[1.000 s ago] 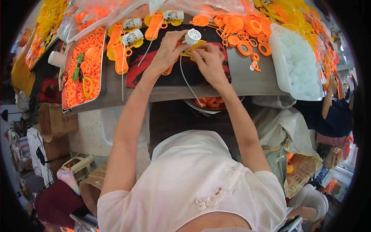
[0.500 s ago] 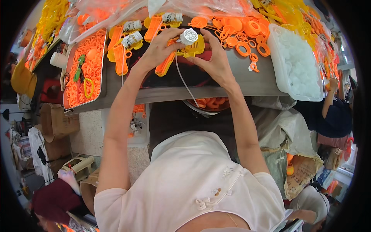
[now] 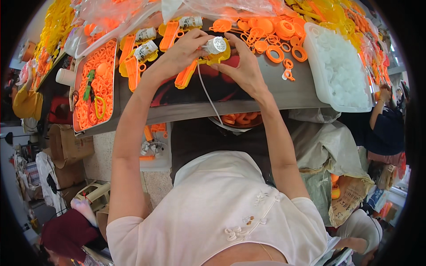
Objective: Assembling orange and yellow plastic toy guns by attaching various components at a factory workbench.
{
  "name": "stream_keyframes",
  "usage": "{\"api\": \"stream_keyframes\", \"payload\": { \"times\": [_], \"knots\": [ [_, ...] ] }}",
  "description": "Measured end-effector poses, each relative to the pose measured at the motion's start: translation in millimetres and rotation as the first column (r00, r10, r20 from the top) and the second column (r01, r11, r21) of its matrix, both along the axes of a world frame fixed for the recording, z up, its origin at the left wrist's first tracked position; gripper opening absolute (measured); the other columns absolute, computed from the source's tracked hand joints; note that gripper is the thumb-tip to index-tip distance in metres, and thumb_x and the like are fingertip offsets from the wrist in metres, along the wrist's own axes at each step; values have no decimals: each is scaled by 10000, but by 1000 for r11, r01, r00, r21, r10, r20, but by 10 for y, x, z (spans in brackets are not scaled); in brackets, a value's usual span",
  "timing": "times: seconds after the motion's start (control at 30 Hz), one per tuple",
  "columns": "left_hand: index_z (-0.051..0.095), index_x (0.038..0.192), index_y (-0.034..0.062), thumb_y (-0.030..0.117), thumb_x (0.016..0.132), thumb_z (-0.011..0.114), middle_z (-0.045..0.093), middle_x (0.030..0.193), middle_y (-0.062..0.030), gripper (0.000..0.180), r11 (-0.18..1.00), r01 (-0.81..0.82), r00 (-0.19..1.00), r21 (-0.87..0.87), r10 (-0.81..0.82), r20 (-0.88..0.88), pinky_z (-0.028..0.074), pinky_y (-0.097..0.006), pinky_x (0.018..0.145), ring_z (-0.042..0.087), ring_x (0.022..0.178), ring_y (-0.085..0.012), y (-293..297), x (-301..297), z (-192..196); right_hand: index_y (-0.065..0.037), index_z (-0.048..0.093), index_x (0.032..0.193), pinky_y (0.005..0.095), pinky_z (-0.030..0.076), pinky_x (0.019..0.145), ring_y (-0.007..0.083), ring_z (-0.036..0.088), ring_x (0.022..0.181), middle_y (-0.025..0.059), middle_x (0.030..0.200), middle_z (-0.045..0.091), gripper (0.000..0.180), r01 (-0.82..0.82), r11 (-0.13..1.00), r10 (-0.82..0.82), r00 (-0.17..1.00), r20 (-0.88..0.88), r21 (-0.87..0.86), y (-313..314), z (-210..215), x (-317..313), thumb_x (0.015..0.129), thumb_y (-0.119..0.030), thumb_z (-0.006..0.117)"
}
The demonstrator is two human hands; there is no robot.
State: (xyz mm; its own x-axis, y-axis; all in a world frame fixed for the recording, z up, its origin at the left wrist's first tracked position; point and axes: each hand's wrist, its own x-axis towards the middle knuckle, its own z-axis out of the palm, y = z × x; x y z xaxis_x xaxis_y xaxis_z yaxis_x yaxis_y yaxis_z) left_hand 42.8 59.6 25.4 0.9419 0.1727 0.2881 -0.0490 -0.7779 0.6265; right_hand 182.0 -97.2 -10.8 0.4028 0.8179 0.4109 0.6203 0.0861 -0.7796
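Note:
At the far edge of the table, both hands meet at a yellow-and-orange plastic toy body. The fingers of my left hand are closed on a white cylindrical part, whose round patterned end shows. My right hand holds the yellow shell around that part between thumb and fingers. A thin white cord hangs from the piece over the table's near edge. Left of my hands lie similar toy bodies with white cylinders set in them. The palm-side fingertips of my left hand are partly hidden.
A tray of small orange rings stands left, with green-handled cutters on top. Orange rings and caps are piled to the right, beside a white bin of translucent pieces. Plastic bags lie behind. Other people work nearby.
The white cylinder has tipped, so its patterned end faces more to the right and toward me. Both hands keep their hold on the piece. The whole view has shifted slightly.

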Motion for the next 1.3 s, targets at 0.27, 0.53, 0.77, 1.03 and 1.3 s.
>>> {"api": "stream_keyframes", "payload": {
  "times": [0.27,0.53,0.77,1.03,1.3],
  "knots": [
    [561,1271,27,35,875,640,540,1130,-100,404,956,-77,994,283,52,94,495,-376,885,564,1062,-284,-48,10,-107,-3,453,1376,333,503,907,196,602,1047,109,1165,620,783,11,1000,-11,1000,1,13,13,-13,-1,731,-206,847],
    [593,1186,35,123,868,668,661,1052,-117,339,992,-112,988,-63,118,95,486,-375,878,630,966,-281,-10,-41,-24,29,406,1406,372,462,994,297,565,1175,203,1268,569,886,-20,1000,25,962,-272,24,63,8,-85,706,-263,864],
    [620,1114,20,108,859,655,629,999,-121,271,982,-127,992,140,124,31,478,-370,845,609,965,-301,-103,126,-75,24,421,1393,373,454,1004,285,559,1193,201,1274,574,864,24,1000,-21,967,-254,8,-24,-50,-8,703,-246,865],
    [692,1114,64,96,795,719,600,1035,-77,323,975,-208,976,77,201,87,452,-357,906,564,998,-248,-297,80,-416,-49,528,1299,377,473,921,301,589,1027,146,1149,627,607,182,983,-182,978,100,8,-449,-284,62,767,-159,798],
    [704,1103,87,122,793,728,605,1048,-66,313,937,-336,920,91,306,245,427,-365,888,554,1001,-247,-369,123,-551,-69,678,924,389,472,756,261,593,856,84,896,597,110,643,763,-544,691,476,-61,-1196,-445,873,834,-126,706]
  ]
}}
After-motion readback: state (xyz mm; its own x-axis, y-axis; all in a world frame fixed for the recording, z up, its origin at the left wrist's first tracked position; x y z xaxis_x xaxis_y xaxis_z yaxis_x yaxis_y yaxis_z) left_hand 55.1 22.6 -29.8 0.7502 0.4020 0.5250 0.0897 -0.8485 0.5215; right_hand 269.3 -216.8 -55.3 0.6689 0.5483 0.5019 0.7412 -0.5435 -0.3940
